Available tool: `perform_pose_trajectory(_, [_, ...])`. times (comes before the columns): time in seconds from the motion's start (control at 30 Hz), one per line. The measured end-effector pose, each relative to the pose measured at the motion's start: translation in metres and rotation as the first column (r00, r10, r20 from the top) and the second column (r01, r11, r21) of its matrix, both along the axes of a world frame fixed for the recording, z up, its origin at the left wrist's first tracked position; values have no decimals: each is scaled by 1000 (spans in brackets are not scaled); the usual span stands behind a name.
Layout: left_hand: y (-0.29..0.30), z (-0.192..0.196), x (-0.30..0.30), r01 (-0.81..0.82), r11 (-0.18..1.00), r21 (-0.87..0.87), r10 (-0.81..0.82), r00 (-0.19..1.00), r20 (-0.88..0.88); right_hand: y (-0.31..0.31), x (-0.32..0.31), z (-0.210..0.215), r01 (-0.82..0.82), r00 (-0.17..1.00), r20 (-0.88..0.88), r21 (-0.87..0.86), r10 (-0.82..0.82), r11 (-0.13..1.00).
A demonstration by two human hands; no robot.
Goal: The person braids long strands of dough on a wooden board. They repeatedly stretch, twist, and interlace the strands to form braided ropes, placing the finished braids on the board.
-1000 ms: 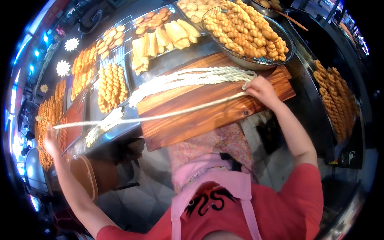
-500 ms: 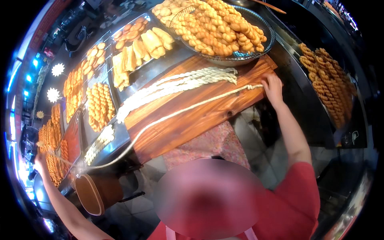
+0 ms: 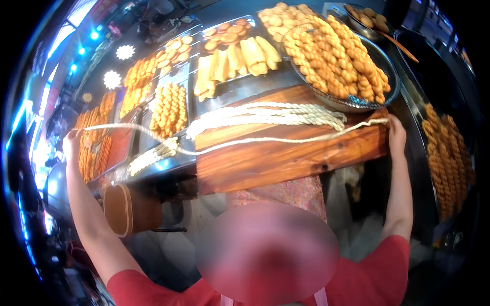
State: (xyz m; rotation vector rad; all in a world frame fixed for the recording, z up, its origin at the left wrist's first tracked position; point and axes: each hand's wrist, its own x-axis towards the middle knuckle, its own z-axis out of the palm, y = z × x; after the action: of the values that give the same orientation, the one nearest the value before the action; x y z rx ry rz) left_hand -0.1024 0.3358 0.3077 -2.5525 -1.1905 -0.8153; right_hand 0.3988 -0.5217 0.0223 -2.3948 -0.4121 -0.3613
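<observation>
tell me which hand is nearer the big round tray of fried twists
Right. The right hand grips the stretched dough rope at the board's end, just below the tray's rim. The left hand holds the rope's other end far off, over the display trays.

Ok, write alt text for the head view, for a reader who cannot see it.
A person stretches a long rope of pale dough between the left hand and right hand over a wooden board that holds twisted raw dough strands. Behind it stand trays and a round basket of golden fried twists.
</observation>
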Motion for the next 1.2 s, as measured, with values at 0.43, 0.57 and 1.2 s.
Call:
perform_pose_trajectory(0.43, [-15, -11, -41, -152, 985, -75, 132, 964, -229, 26, -33, -35, 228, 960, 272, -606, -70, 762])
perform_pose_trajectory(0.57, [9, -18, -138, -392, 916, -86, 348, 884, -313, 20, -91, -55, 21, 972, 201, -594, 123, 804])
perform_pose_trajectory(1.2, [-245, -76, 73, 483, 728, -486, -580, 812, -62, 43, -53, 257, -181, 983, 105, 466, 149, 866])
